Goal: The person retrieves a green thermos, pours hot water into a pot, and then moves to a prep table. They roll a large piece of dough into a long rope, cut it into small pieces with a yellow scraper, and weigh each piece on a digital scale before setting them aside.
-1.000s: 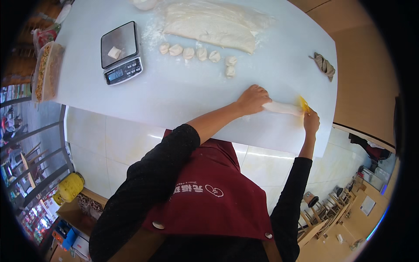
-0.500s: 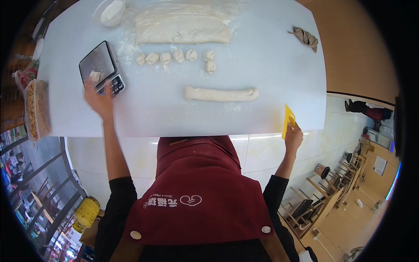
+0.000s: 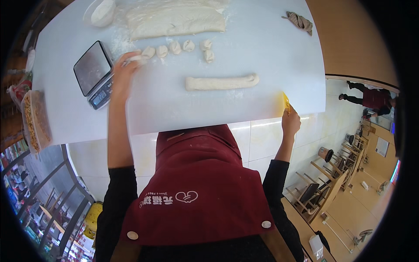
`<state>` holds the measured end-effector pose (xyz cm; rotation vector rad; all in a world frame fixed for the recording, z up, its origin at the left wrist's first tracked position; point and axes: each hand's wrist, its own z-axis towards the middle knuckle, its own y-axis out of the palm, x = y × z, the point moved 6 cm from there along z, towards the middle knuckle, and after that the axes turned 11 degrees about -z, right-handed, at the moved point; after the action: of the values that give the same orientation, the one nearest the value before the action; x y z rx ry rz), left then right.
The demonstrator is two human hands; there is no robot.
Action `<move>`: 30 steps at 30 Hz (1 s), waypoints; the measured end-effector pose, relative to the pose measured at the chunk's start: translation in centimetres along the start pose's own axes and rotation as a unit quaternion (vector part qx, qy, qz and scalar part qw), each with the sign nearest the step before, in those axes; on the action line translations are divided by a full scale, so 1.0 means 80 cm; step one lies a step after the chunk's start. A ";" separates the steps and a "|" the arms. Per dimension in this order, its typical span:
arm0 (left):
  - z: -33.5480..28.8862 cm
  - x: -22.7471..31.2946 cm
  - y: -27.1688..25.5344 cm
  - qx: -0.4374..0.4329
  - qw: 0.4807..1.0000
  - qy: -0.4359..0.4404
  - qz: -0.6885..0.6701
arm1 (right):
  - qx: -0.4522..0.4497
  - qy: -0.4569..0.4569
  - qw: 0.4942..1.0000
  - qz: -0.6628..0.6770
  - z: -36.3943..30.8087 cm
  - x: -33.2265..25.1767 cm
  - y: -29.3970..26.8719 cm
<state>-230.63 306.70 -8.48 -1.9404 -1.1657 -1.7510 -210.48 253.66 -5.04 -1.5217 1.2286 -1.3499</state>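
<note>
At the left end of a row of small dough pieces (image 3: 162, 51), my left hand (image 3: 124, 72) has its fingers closed around a small piece of dough (image 3: 134, 58), partly hidden by them. Beside that hand lies a black digital scale (image 3: 93, 69) with a bare weighing plate and a lit display. My right hand (image 3: 291, 122) grips a yellow dough scraper (image 3: 286, 101) above the table's right front part. A thick dough rope (image 3: 222, 82) lies crosswise between my hands. Beyond the row rests a large floured dough slab (image 3: 176, 24).
On the white table (image 3: 244, 107), a bowl of flour (image 3: 102, 13) stands far left and a crumpled brown cloth (image 3: 300, 22) lies far right. A clear container (image 3: 36, 120) with crumbly food sits at the left edge. Another person (image 3: 373, 98) is off to the right.
My left hand has lifted the dough piece off the scale and carried it right to the row. The right hand still holds the scraper. The whole view has shifted slightly.
</note>
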 end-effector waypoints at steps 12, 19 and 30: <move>-0.005 -0.070 0.207 -0.203 0.837 0.100 0.498 | 0.013 0.018 1.000 0.021 -0.009 -0.001 0.002; 0.051 -0.031 0.183 -0.173 0.793 0.250 0.527 | 0.008 0.030 0.999 0.032 -0.012 0.002 0.002; 0.046 -0.007 0.132 -0.058 0.840 0.283 0.459 | 0.035 0.009 0.999 0.008 -0.007 -0.004 0.005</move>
<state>-220.48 302.29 -6.61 -1.4362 0.1076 -1.6140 -211.06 253.86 -5.40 -1.4495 1.1900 -1.3852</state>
